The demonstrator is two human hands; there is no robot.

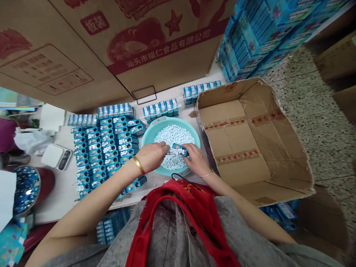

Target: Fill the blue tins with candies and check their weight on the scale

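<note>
Turquoise bowl (148,139); white pellets (174,133); red apron (178,198); brown carton (236,142), red-lettered tape (237,155); speckled floor (299,81).

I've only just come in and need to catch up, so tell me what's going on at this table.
The right hand holds a small blue box over a turquoise basin of white pellets; the left hand is close beside it. Rows of similar boxes stand to the left, many showing pellets at their openings. The open carton on the right looks empty.
</note>
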